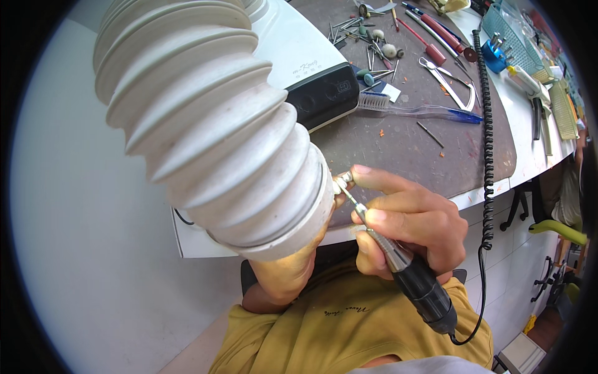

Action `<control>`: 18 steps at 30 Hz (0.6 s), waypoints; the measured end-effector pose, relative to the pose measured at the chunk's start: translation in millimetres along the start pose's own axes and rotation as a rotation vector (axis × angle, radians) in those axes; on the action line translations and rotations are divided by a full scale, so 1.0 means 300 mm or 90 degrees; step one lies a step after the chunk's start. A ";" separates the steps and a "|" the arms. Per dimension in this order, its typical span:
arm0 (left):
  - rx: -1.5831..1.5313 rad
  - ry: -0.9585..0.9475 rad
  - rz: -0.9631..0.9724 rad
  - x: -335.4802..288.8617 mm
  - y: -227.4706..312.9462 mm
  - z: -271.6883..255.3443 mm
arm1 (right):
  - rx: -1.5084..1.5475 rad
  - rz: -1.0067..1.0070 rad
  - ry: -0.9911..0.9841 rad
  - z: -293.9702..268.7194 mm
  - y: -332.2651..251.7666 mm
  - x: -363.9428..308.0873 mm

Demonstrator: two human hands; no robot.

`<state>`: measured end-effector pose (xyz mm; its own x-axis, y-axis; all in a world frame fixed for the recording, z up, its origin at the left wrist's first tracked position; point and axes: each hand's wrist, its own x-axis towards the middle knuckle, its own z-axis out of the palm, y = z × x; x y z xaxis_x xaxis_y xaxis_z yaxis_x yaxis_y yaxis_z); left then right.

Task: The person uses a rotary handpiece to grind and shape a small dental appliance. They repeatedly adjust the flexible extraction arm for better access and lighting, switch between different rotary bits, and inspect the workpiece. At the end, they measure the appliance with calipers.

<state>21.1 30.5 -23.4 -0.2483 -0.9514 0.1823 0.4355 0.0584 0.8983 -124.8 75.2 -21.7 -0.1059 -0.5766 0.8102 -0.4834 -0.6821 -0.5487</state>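
Handpiece (408, 272), black-and-silver, metal, pen-shaped, is pinched in my right hand (414, 221) at its silver neck; I'd judge it stiff, lightish. Beside that forefinger sits a small, probably fragile off-white piece (341, 183). White corrugated hose (215, 118) mostly hides my left hand (303, 257); I can't tell its grip.

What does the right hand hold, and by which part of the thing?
The right hand holds the rotary handpiece by its silver front section.

A white table (541, 148) carries a teal basket (518, 38) and a brownish mat (398, 149), on which lie scattered small tool bits (389, 50), a blue toothbrush (423, 111), a metal caliper (450, 88) and, apart, a single thin rod (430, 134).
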 end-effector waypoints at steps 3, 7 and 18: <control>0.012 0.007 -0.016 -0.001 0.014 0.020 | -0.009 0.007 0.004 0.000 0.002 0.001; 0.020 -0.016 -0.008 0.004 0.018 0.026 | 0.009 -0.005 -0.001 -0.005 0.004 0.001; 0.039 -0.021 -0.005 0.007 0.021 0.025 | 0.047 0.039 0.052 0.007 -0.001 -0.003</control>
<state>16.8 31.2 -14.4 -0.2808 -0.9412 0.1878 0.3799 0.0707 0.9223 -122.7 75.1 -22.7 -0.2046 -0.5816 0.7873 -0.4092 -0.6799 -0.6085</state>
